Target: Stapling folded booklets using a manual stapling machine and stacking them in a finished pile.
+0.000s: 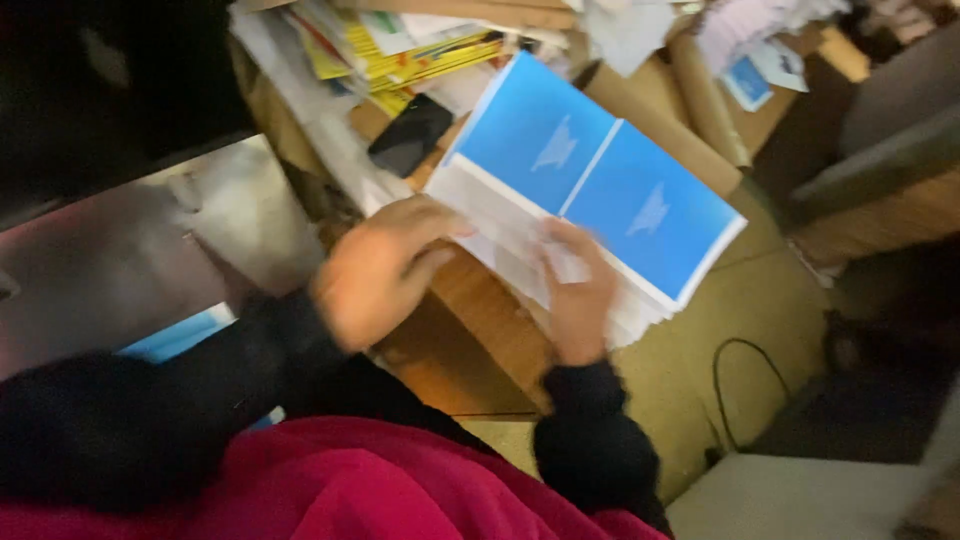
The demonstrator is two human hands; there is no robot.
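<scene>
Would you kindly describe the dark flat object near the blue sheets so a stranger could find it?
Start at the stack of blue sheets under both hands. Just beyond its left edge, below the yellow booklets, lies a flat black rectangle. It is the only dark, plain thing among the pale papers.

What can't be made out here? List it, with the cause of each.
Head view only:
- Left hand: motion blur; its grip on the blue-and-white sheet stack is unclear.
- Right hand: fingertips smeared against the white paper.
- Pale marks on the blue sheets: too blurred to identify.
- Dark flat object: blurred, kind uncertain.
- Yellow papers: cut off by the top edge.
</scene>
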